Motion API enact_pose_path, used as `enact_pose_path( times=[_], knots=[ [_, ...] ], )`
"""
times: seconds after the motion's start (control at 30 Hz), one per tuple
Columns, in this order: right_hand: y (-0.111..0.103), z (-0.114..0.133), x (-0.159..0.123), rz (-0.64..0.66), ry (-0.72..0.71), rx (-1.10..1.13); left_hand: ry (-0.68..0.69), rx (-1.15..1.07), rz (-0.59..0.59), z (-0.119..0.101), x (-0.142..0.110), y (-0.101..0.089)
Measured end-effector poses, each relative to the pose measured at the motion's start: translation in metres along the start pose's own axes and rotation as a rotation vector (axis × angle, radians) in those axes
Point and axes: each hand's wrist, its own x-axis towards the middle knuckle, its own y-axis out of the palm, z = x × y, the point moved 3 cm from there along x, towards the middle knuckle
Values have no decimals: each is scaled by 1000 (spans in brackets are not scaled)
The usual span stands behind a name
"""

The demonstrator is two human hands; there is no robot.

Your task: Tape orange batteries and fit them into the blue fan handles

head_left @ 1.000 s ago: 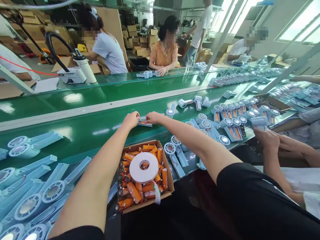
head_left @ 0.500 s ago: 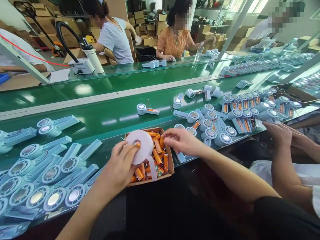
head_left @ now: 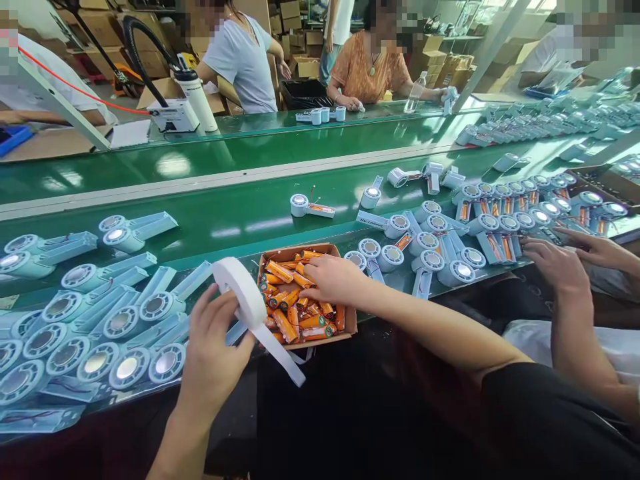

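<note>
My left hand [head_left: 215, 347] is closed on a roll of white tape [head_left: 241, 293], lifted off the box, with a loose strip of tape hanging from it. My right hand [head_left: 335, 280] reaches over a cardboard box [head_left: 350, 327] full of orange cylindrical batteries [head_left: 285, 323]. Its thumb and fingers are apart among the batteries at the right side, and the fingertips are partly hidden. Beyond the box, a light-blue handheld fan part [head_left: 299, 205] with an orange battery in its handle lies on the green conveyor belt [head_left: 225, 200].
Many light-blue fan halves [head_left: 120, 320] lie in rows at my left. More fan parts [head_left: 430, 240] with batteries crowd the right. A co-worker's hands [head_left: 560, 267] work at the right edge. Across the belt sit other people, near a water bottle [head_left: 415, 93] and a white cylindrical device [head_left: 196, 100].
Both hands have come back from the fan part on the belt. My left hand has picked the tape roll off the batteries and moved it left; my right hand has moved into the box.
</note>
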Motion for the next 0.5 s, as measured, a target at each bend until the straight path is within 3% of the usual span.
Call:
enact_pose_path(
  times=[0.13,0.2,0.27,0.37,0.5],
  knots=[
    [-1,-5,17,109,-5,-90,62,36,-12,-7,-3,3],
    [-6,-12,10,36,-26,22,64,49,-9,-5,-7,1],
    [-12,-22,-4,-150,-75,260,72,68,0,-2,-9,-1],
    [-16,-33,-28,-439,-147,794,119,101,33,-6,-7,-4],
    [-15,-28,-51,-578,-128,1349,214,125,71,-22,5,-4]
  ],
)
